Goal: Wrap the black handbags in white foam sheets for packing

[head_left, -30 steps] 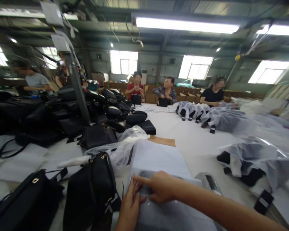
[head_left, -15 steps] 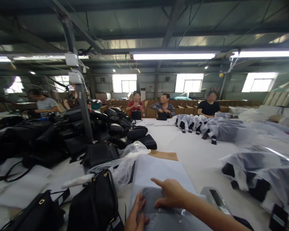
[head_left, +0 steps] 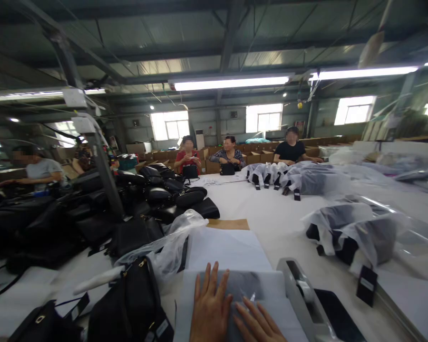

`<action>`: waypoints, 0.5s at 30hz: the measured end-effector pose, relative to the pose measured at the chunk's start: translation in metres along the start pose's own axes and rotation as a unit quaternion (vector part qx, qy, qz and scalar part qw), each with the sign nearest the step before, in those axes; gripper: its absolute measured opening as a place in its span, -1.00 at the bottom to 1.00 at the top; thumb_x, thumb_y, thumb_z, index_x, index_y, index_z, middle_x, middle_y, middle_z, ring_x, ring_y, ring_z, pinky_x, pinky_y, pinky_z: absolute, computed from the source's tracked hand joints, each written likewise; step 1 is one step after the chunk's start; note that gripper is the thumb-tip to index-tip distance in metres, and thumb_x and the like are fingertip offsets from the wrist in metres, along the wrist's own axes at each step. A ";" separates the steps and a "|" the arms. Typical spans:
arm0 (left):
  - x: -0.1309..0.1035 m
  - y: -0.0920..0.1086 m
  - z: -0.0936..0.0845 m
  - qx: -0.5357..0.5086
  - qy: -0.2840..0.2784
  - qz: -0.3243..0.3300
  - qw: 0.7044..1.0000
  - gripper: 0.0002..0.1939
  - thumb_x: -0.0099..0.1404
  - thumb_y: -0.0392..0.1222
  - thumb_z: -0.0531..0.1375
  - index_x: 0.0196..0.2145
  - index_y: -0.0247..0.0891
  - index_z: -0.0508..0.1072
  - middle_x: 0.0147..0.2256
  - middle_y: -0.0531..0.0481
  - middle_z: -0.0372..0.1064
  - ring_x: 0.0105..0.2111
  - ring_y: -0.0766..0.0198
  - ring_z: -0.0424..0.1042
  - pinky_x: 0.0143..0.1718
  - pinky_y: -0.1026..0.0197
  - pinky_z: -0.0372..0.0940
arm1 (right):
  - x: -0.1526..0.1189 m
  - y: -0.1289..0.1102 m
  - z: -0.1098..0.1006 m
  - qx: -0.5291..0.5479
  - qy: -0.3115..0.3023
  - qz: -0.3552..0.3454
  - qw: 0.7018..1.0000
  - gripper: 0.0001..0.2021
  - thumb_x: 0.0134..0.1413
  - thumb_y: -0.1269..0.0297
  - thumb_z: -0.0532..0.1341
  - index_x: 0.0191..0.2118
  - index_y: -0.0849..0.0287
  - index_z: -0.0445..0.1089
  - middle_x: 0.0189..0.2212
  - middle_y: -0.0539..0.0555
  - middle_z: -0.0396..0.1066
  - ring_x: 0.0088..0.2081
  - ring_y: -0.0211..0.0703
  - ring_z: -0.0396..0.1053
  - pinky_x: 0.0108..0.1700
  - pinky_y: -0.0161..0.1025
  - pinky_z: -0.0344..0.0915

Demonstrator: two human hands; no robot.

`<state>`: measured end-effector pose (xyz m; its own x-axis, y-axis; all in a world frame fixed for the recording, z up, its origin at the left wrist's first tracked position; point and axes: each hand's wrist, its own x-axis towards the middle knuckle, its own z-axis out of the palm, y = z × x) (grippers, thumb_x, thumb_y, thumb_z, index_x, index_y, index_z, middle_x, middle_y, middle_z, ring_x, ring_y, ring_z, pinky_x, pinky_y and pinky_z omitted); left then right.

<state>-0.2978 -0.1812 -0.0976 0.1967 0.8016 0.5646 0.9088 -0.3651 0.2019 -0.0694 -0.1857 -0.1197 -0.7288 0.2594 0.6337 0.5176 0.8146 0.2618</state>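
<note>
Left hand (head_left: 210, 308) and right hand (head_left: 258, 324) lying open, palms down, gripping nothing; apparently keeping translucent plastic sheet (head_left: 251, 283) flat on near side of white table (head_left: 255, 205). Tape dispenser (head_left: 288, 281) sitting just right, likely for easy reach.

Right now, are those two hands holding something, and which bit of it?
Nothing looks gripped: the left hand and right hand rest palm-down, fingers extended, on top of the translucent plastic.
</note>
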 end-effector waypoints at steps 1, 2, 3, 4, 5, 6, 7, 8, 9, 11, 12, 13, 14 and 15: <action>0.002 0.002 0.006 0.030 -0.014 -0.002 0.999 -0.42 0.39 -0.19 0.09 0.32 0.10 0.11 0.35 -0.04 0.00 0.32 -0.09 0.06 0.22 -0.29 0.15 | -0.002 -0.003 0.003 -0.024 0.014 0.001 1.000 -0.51 0.28 0.33 0.15 0.30 0.14 0.19 0.15 0.10 0.38 0.16 -0.05 0.35 0.20 -0.19 0.30; 0.002 0.003 0.011 0.051 -0.031 -0.008 0.998 -0.42 0.39 -0.16 0.09 0.32 0.12 0.10 0.36 -0.06 -0.04 0.33 -0.12 0.04 0.21 -0.33 0.12 | -0.004 -0.005 0.006 -0.041 0.023 0.001 0.999 -0.55 0.28 0.35 0.15 0.27 0.16 0.24 0.15 0.10 0.38 0.19 -0.07 0.32 0.23 -0.21 0.25; 0.002 0.003 0.016 0.064 -0.048 -0.015 0.997 -0.43 0.40 -0.13 0.08 0.32 0.11 0.09 0.37 -0.08 -0.07 0.33 -0.13 0.02 0.21 -0.34 0.11 | -0.005 -0.007 0.008 -0.052 0.030 -0.001 0.998 -0.57 0.28 0.35 0.15 0.24 0.16 0.27 0.16 0.09 0.37 0.20 -0.08 0.29 0.26 -0.22 0.21; 0.002 0.002 0.021 0.071 -0.064 -0.020 0.995 -0.45 0.42 -0.12 0.06 0.32 0.10 0.09 0.37 -0.09 -0.08 0.34 -0.13 0.01 0.21 -0.34 0.10 | -0.006 -0.009 0.011 -0.057 0.032 -0.003 0.998 -0.58 0.27 0.35 0.16 0.23 0.14 0.29 0.17 0.08 0.36 0.21 -0.08 0.28 0.27 -0.22 0.19; 0.003 0.001 0.023 0.073 -0.078 -0.026 0.994 -0.46 0.43 -0.11 0.05 0.32 0.09 0.09 0.37 -0.09 -0.09 0.35 -0.12 -0.02 0.22 -0.35 0.08 | -0.007 -0.012 0.014 -0.058 0.032 -0.003 0.998 -0.57 0.27 0.34 0.17 0.23 0.11 0.29 0.18 0.08 0.35 0.22 -0.07 0.28 0.27 -0.21 0.20; 0.003 0.000 0.025 0.068 -0.091 -0.032 0.993 -0.47 0.43 -0.10 0.03 0.32 0.08 0.10 0.38 -0.09 -0.10 0.36 -0.12 -0.05 0.23 -0.35 0.05 | -0.008 -0.014 0.016 -0.057 0.029 -0.001 0.998 -0.56 0.26 0.33 0.18 0.23 0.08 0.28 0.19 0.08 0.34 0.21 -0.06 0.28 0.26 -0.19 0.21; 0.005 -0.002 0.024 0.056 -0.102 -0.037 0.992 -0.47 0.43 -0.09 0.03 0.32 0.06 0.11 0.38 -0.09 -0.10 0.36 -0.12 -0.07 0.24 -0.36 0.04 | -0.008 -0.016 0.016 -0.053 0.027 0.002 0.998 -0.55 0.26 0.33 0.19 0.24 0.06 0.27 0.18 0.08 0.35 0.20 -0.04 0.30 0.24 -0.16 0.24; 0.006 -0.004 0.022 0.036 -0.114 -0.042 0.992 -0.48 0.43 -0.08 0.02 0.32 0.03 0.13 0.37 -0.09 -0.08 0.36 -0.12 -0.08 0.24 -0.36 0.03 | -0.008 -0.018 0.015 -0.048 0.019 0.008 0.999 -0.53 0.25 0.33 0.19 0.26 0.05 0.25 0.18 0.09 0.35 0.19 -0.02 0.31 0.22 -0.13 0.26; 0.008 -0.007 0.019 0.008 -0.122 -0.048 0.991 -0.48 0.43 -0.07 0.01 0.32 -0.02 0.16 0.37 -0.11 -0.06 0.36 -0.11 -0.07 0.24 -0.34 0.04 | -0.006 -0.019 0.012 -0.040 0.002 0.018 0.999 -0.51 0.25 0.34 0.20 0.27 0.03 0.23 0.18 0.11 0.35 0.18 0.01 0.31 0.20 -0.11 0.29; 0.012 -0.016 0.005 -0.059 -0.115 -0.066 0.989 -0.47 0.43 -0.03 -0.03 0.31 -0.13 0.19 0.36 -0.15 -0.02 0.36 -0.08 -0.03 0.25 -0.28 0.08 | 0.003 -0.017 -0.002 0.008 -0.058 0.040 0.997 -0.45 0.23 0.28 0.22 0.31 0.03 0.17 0.20 0.15 0.32 0.20 0.08 0.29 0.18 -0.06 0.31; 0.013 -0.022 -0.004 -0.093 -0.097 -0.080 0.988 -0.45 0.44 0.00 -0.05 0.31 -0.18 0.19 0.36 -0.16 -0.01 0.35 -0.05 -0.02 0.27 -0.23 0.09 | 0.011 -0.013 -0.012 0.046 -0.099 0.060 0.992 -0.41 0.21 0.21 0.24 0.32 0.04 0.14 0.23 0.17 0.28 0.22 0.11 0.26 0.18 -0.03 0.30; 0.015 -0.028 -0.014 -0.120 -0.069 -0.098 0.985 -0.43 0.43 0.04 -0.06 0.31 -0.20 0.20 0.36 -0.15 0.00 0.36 -0.02 -0.02 0.29 -0.19 0.07 | 0.021 -0.006 -0.023 0.101 -0.136 0.080 0.982 -0.34 0.17 0.08 0.26 0.34 0.06 0.11 0.26 0.18 0.24 0.24 0.17 0.21 0.19 0.01 0.28; 0.015 -0.036 -0.025 -0.141 -0.051 -0.114 0.982 -0.42 0.42 0.08 -0.06 0.30 -0.19 0.20 0.36 -0.11 0.01 0.36 0.00 -0.03 0.31 -0.16 0.04 | 0.033 0.002 -0.034 0.155 -0.168 0.106 0.968 -0.26 0.13 -0.04 0.26 0.36 0.09 0.07 0.28 0.19 0.19 0.27 0.19 0.17 0.22 0.04 0.23; 0.016 -0.044 -0.035 -0.154 -0.043 -0.139 0.977 -0.41 0.42 0.11 -0.06 0.31 -0.17 0.19 0.36 -0.08 0.02 0.36 0.02 -0.02 0.33 -0.13 0.00 | 0.046 0.013 -0.044 0.191 -0.185 0.145 0.953 -0.27 0.15 -0.04 0.25 0.36 0.07 0.06 0.30 0.16 0.17 0.28 0.15 0.15 0.27 0.04 0.16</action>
<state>-0.3472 -0.1691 -0.0698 -0.0012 0.9220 0.3873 0.7802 -0.2414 0.5770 -0.0763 -0.1856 -0.0556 -0.7253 0.6094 0.3204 0.5712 0.7924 -0.2142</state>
